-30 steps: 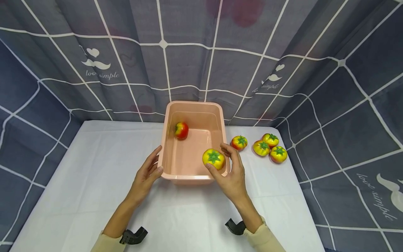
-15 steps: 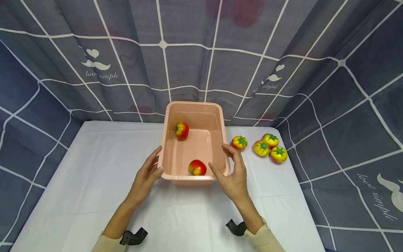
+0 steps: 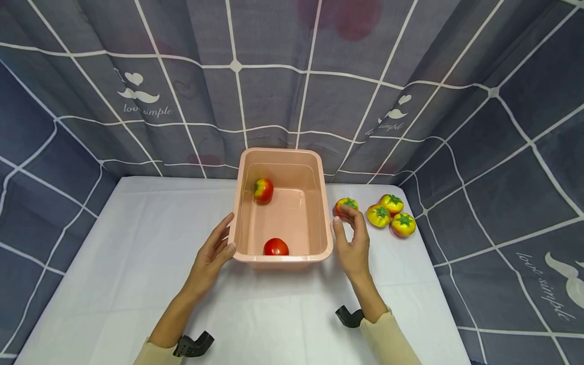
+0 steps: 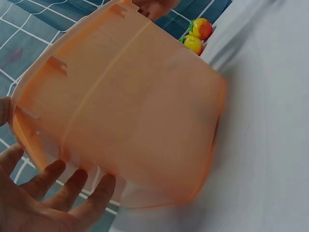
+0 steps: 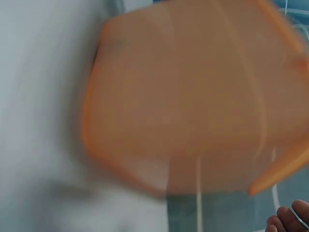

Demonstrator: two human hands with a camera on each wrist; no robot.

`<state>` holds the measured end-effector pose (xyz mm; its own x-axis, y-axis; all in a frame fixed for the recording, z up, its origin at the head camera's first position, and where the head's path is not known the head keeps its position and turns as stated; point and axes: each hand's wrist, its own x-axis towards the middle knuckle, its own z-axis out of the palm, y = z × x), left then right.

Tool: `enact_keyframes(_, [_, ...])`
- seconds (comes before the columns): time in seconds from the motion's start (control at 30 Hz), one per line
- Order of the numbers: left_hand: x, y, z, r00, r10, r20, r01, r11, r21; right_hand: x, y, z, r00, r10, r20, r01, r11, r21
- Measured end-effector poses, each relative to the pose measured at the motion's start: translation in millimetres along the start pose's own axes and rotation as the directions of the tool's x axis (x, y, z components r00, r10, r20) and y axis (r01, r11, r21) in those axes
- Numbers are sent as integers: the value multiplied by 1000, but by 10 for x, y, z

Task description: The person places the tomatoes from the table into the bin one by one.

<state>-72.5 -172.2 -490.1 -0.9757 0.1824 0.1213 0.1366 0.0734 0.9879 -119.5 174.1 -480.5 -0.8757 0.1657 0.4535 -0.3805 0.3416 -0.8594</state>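
Note:
A pink plastic bin (image 3: 283, 259) stands in the middle of the table. Inside lie one red-and-yellow tomato (image 3: 263, 191) near the back left and a red tomato (image 3: 276, 247) by the front wall. My left hand (image 3: 210, 258) rests on the bin's left side; in the left wrist view its spread fingers (image 4: 77, 186) touch the wall below the rim. Right of the bin, my right hand (image 3: 355, 248) holds nothing, thumb and fingers apart, fingertips partly covering a tomato (image 3: 345, 202) on the table. In the right wrist view, the bin (image 5: 169, 92) is blurred.
Several more yellow-and-red tomatoes with green tops, such as this one (image 3: 403, 225), cluster at the table's right edge. Dark gridded curtains (image 3: 278, 96) close off the back and sides. White cloth (image 3: 150, 243) covers the table.
My right hand has let go of a tomato, which dropped into the bin and rolled left at the front. The hand then moved right, out over the rim. My left hand stays put.

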Motion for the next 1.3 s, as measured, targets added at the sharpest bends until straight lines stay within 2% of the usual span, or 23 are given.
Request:
enact_keyframes(0.2, [-9, 4, 1, 1000, -21, -9, 21, 1000, -7, 50, 341, -30, 992, 110, -56, -115, 988, -100])
enact_keyframes(0.47, [0, 9, 0, 999, -23, -25, 23, 1000, -4, 147, 816, -51, 974, 197, -109, -215, 958, -192])
enact_keyframes(0.67, [0, 11, -3, 999, -23, -25, 23, 1000, -3, 262, 1041, -17, 964, 238, -118, -260, 935, -241])
enact_keyframes(0.83, [5, 12, 3, 1000, -22, -22, 22, 1000, 4, 322, 1147, 38, 961, 250, -123, -273, 931, -241])
enact_keyframes(1.3, [4, -18, -10, 1000, -13, -20, 13, 1000, -8, 394, 1267, 140, 944, 301, -134, -326, 911, -251])
